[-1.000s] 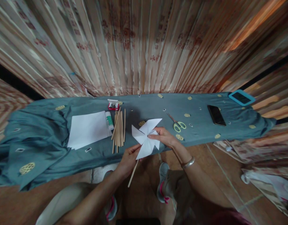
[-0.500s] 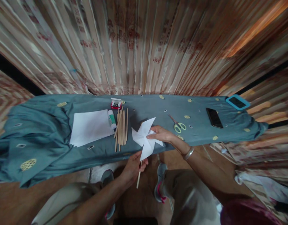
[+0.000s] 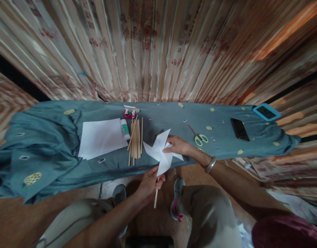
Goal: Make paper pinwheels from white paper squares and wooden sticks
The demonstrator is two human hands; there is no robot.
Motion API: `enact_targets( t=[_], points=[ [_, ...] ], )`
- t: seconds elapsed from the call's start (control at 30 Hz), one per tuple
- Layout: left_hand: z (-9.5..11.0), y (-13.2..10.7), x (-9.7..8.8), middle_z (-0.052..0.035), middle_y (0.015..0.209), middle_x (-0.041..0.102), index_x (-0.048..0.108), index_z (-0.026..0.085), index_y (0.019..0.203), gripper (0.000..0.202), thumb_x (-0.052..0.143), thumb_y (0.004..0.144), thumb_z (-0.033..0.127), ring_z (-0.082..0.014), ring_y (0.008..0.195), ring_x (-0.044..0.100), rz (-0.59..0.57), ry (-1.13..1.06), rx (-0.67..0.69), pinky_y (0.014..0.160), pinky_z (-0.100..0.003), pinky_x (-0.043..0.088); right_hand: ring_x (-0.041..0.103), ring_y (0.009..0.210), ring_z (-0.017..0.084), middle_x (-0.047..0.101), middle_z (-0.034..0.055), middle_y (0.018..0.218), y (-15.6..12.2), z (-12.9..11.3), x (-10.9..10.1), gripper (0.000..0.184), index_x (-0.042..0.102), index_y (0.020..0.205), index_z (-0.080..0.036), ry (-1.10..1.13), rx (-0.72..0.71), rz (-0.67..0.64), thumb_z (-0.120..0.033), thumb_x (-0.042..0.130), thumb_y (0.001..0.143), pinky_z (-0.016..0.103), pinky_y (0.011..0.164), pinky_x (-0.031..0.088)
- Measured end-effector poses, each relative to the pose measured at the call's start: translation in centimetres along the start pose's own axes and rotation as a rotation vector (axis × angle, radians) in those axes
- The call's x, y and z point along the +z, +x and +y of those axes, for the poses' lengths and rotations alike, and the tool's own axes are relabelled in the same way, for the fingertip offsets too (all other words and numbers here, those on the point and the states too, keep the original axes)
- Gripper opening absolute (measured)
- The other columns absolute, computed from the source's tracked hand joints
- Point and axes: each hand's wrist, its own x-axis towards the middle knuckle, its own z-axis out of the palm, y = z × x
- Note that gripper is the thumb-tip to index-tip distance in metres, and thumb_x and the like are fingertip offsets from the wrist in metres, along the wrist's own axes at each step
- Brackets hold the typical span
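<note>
Pale wood comes first in my feed: a thin stick pokes out below the left hand, whose fingers curl closed around it. Compared with a second ago, its lower end swings in from the left and it stands nearly upright, so I judge that the left hand now carries it more squarely while the right minds the hub. Just beyond the left fingertips is the white pinwheel; its lowest blade covers the stick's top, so I cannot tell how the two join. The right hand pinches the pinwheel from its right side, thumb tip at the hub. Left of the left fingers and beyond them I find the bundle of sticks; right of the right fingers, the scissors. Farthest past both hands sits the open red box.
</note>
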Motion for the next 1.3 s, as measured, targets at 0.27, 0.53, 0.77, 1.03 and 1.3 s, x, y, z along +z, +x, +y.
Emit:
enact_targets(
  t=[0.27,0.53,0.77,1.03,1.3],
  points=[
    [-0.4,0.4,0.2,0.0031,0.054,0.053,0.065,0.010,0.094,0.034,0.073,0.064,0.024,-0.0013,0.040,0.025,0.003,-0.054,-0.024,0.045,-0.022,0.006,0.067,0.079,0.021,0.072,0.0013,0.078,0.6,-0.2,-0.4,0.020,0.076,0.084,-0.017,-0.103,-0.001,-0.078,-0.023,0.072,0.065,0.024,0.064,0.043],
    [-0.4,0.6,0.3,0.0004,0.054,0.057,0.062,0.010,0.083,0.024,0.072,0.063,0.017,-0.0014,0.039,0.030,0.030,-0.115,-0.054,0.046,-0.022,0.008,0.066,0.078,0.020,0.072,0.0003,0.077,1.1,0.3,-0.7,0.024,0.076,0.086,-0.016,-0.094,-0.018,-0.149,-0.030,0.073,0.066,0.022,0.064,0.044],
    [-0.5,0.8,0.3,-0.0001,0.053,0.058,0.062,0.010,0.083,0.027,0.075,0.061,0.020,-0.0011,0.038,0.030,0.052,-0.129,-0.034,0.045,-0.021,0.008,0.065,0.078,0.020,0.072,0.0022,0.080,1.1,0.3,-0.8,0.025,0.075,0.086,-0.013,-0.090,0.006,-0.166,-0.029,0.072,0.067,0.024,0.066,0.045],
    [-0.6,0.8,0.4,-0.0008,0.053,0.059,0.063,0.009,0.084,0.032,0.078,0.059,0.021,-0.0012,0.037,0.030,0.046,-0.138,-0.023,0.045,-0.020,0.008,0.065,0.077,0.019,0.072,0.0012,0.079,1.1,-0.6,-1.1,0.021,0.076,0.085,-0.017,-0.219,-0.011,-0.152,-0.026,0.072,0.067,0.022,0.062,0.041],
    [-1.0,1.0,0.2,0.0011,0.052,0.055,0.061,0.010,0.081,0.034,0.082,0.061,0.030,-0.0009,0.038,0.029,0.022,-0.160,-0.043,0.044,-0.019,0.009,0.064,0.072,0.018,0.072,0.0015,0.079,1.8,0.0,-1.5,0.021,0.076,0.083,-0.016,-0.211,-0.079,-0.201,-0.026,0.074,0.066,0.023,0.061,0.043]
  ],
)
